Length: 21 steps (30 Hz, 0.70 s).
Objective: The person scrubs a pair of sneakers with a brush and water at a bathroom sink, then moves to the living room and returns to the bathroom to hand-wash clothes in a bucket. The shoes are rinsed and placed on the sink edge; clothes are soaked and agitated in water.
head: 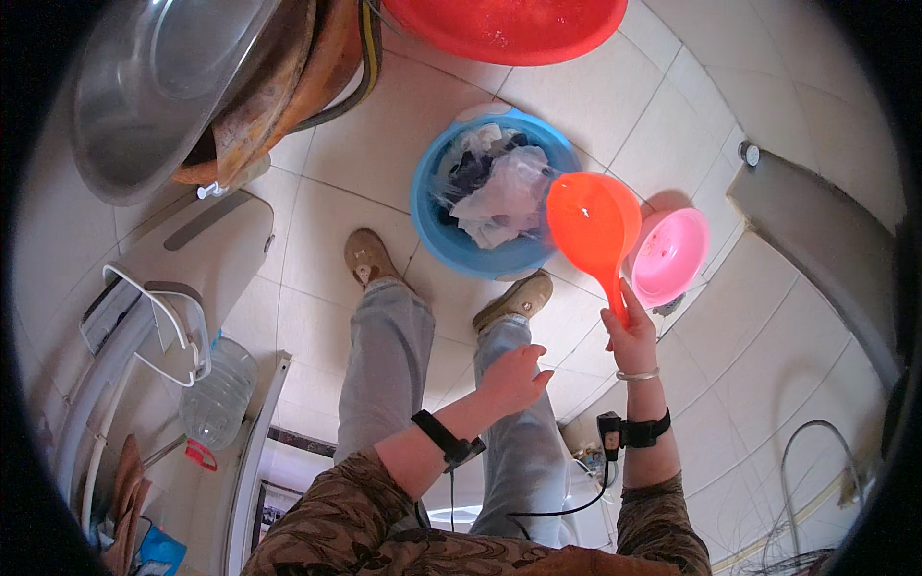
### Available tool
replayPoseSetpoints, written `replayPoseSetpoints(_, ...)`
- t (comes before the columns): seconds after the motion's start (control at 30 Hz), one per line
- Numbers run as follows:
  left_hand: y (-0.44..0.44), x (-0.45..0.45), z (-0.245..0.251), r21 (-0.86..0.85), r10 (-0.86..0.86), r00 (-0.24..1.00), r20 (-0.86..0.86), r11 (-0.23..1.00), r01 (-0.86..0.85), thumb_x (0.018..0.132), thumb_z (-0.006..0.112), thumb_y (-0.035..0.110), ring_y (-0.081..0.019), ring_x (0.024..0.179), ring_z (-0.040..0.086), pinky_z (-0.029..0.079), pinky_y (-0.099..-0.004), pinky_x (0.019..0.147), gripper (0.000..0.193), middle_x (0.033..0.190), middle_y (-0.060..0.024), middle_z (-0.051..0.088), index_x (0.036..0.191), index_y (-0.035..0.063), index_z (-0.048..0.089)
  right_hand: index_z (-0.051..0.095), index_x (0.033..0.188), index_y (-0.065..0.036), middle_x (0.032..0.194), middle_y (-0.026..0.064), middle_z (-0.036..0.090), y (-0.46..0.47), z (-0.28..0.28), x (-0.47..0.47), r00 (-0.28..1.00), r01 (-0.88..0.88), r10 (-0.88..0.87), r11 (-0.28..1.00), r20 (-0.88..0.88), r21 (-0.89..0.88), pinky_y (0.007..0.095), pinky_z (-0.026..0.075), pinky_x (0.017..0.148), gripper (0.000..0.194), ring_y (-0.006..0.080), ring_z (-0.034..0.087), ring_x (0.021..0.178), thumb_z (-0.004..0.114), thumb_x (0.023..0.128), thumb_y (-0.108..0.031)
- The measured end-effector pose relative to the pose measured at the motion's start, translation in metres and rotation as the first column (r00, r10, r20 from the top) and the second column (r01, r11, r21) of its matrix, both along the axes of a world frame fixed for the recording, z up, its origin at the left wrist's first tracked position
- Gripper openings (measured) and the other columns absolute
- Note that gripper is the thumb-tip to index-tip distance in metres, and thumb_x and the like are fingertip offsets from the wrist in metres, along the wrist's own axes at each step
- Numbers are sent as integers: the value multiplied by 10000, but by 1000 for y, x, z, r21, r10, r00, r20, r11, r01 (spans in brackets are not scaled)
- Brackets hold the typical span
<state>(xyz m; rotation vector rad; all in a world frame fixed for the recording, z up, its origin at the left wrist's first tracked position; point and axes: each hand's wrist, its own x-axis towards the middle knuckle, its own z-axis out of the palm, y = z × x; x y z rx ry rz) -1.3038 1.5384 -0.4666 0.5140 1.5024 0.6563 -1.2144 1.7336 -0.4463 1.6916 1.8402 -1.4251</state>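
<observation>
My right hand (632, 335) grips the handle of an orange plastic water dipper (594, 219). The dipper is tilted over the right rim of a blue plastic basin (430, 237), and what looks like clear water spills from its left side. Inside the basin lie wet white cloth (504, 194) and dark cloth (464, 175). My left hand (511, 378) hangs above my right leg, holding nothing, with its fingers apart and partly bent.
A pink basin (670, 255) is right of the dipper. A red basin (504, 29) stands beyond the blue one. At left are a metal basin (115, 137), a white bin-like container (223, 237) and a clear plastic bottle (220, 403). My shoes flank the blue basin's near side.
</observation>
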Motion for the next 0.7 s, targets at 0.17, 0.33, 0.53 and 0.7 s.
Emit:
replayPoseSetpoints(0.17,1,3,-2,7,-6,1000,-11,1000,6,853,583,273,-340,1025,555,463,-414,852,384,1108,-182,574,1137,21,521,527,1264,-96,732,75,611,2,-14,11,903,-368,429,754,15,544,304,470,510,480,160,581,576,658,802,-99)
replayPoseSetpoints(0.33,5,-1,-2,6,-8,999,-32,1000,8,854,580,282,-335,1026,557,466,-415,848,378,1110,-178,577,1134,33,529,579,1180,-128,775,72,578,4,-4,-1,756,-619,585,492,295,612,328,479,537,413,239,582,622,668,778,-92)
replayPoseSetpoints(0.53,12,-10,0,2,18,999,-36,1000,-18,857,570,300,-328,1030,560,469,-422,842,382,1106,-159,591,1134,41,532,558,1181,-136,849,106,557,32,10,-92,790,-347,603,285,114,894,382,493,597,438,266,581,713,662,762,-62)
replayPoseSetpoints(0.7,16,-20,3,20,66,998,-5,998,-66,858,573,308,-337,1075,535,429,-419,908,419,1145,-176,573,1161,20,528,498,1227,-157,922,119,558,78,-21,-232,804,-396,560,253,200,883,392,508,637,435,296,600,819,594,808,-97)
